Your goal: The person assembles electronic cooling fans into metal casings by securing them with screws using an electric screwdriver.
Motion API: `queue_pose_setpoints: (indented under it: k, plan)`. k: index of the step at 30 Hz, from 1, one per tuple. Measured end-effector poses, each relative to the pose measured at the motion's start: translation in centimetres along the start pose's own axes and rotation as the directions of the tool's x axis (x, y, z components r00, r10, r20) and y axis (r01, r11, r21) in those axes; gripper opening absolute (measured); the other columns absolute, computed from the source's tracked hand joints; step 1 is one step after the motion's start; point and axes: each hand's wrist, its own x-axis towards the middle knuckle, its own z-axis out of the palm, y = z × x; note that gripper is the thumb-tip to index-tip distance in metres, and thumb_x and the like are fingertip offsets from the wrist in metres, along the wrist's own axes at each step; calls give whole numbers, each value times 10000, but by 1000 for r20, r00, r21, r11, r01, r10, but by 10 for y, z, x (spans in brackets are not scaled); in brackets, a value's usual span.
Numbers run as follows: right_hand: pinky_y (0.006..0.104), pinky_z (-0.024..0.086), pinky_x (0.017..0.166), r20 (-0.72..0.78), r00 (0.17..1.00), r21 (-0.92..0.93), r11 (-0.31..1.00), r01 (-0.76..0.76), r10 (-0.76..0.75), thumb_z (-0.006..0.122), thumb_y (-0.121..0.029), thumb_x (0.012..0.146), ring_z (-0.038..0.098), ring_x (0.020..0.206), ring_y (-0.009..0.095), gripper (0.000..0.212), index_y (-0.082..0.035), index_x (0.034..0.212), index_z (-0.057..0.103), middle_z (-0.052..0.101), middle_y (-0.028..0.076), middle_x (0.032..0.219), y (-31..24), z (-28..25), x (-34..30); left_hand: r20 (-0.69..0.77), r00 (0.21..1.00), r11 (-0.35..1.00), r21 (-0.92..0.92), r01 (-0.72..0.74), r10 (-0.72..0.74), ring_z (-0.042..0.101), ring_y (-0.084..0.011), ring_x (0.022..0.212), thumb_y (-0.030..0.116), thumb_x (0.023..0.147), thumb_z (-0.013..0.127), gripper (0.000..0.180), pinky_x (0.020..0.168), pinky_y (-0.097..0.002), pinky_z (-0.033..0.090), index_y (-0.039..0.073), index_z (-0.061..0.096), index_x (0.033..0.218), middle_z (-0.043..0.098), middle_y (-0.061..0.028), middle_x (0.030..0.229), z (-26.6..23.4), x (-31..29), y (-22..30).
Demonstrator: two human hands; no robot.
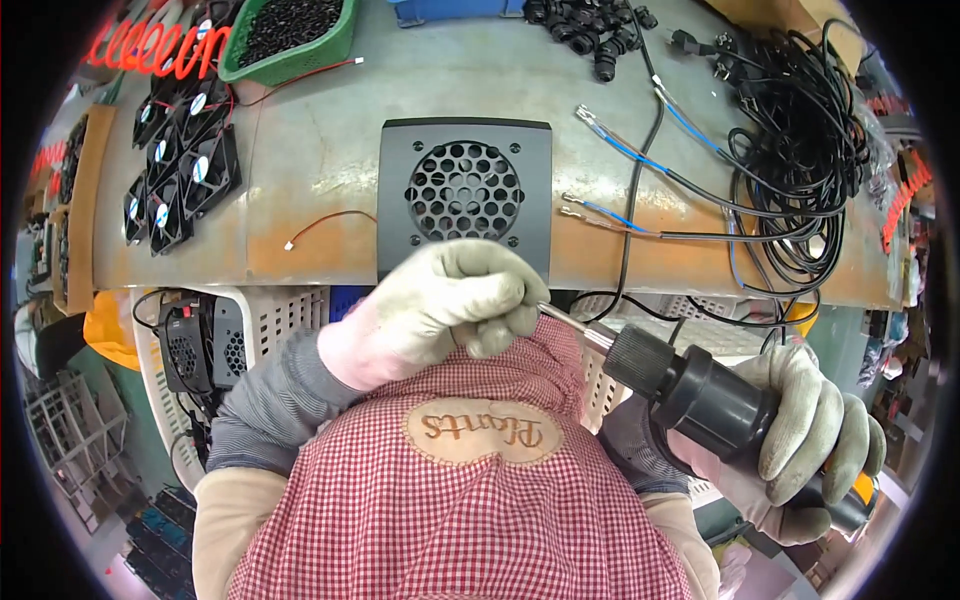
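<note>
An electric screwdriver point(715, 405), black with a metal bit, lies in the grip of my gloved right hand point(815, 440). It points up and to the left. The bit's tip reaches the fingers of my gloved left hand point(455, 295), which are pinched together in front of my apron. Whatever sits between those fingers is too small or hidden to make out. Just beyond my left hand, a dark grey metal case point(395, 190) rests at the table's front edge. Its round grille point(464, 190) of hexagonal holes has a screw spot at each corner; the near edge is partly covered.
Black cooling fans point(205, 170) lie at the left, below a green basket point(335, 50) of small black screws. A thin wire with a connector point(290, 244) extends from the case. Coiled black cables point(800, 190) fill the right. White baskets point(285, 315) stand below the table edge.
</note>
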Motion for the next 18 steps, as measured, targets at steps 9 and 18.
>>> queue_pose_setpoints:
  k: [9,18]
  plan:
    - [195,535,529,85,994,-34,997,69,-66,734,-140,758,620,562,86,323,-24,976,526,608,-4,784,10,19,-14,217,976,969,-244,49,5,544,-104,628,255,895,677,284,506,-223,419,-8,652,1000,638,-61,799,-4,-11,-19]
    - [212,450,502,186,977,-177,982,-71,104,740,-187,751,561,588,105,453,2,1102,524,588,-1,837,-8,5,-13,473,664,-357,879,-315,579,562,-360,1087,194,715,730,591,918,-488,446,-28,548,1232,583,-196,1183,-2,-15,-8]
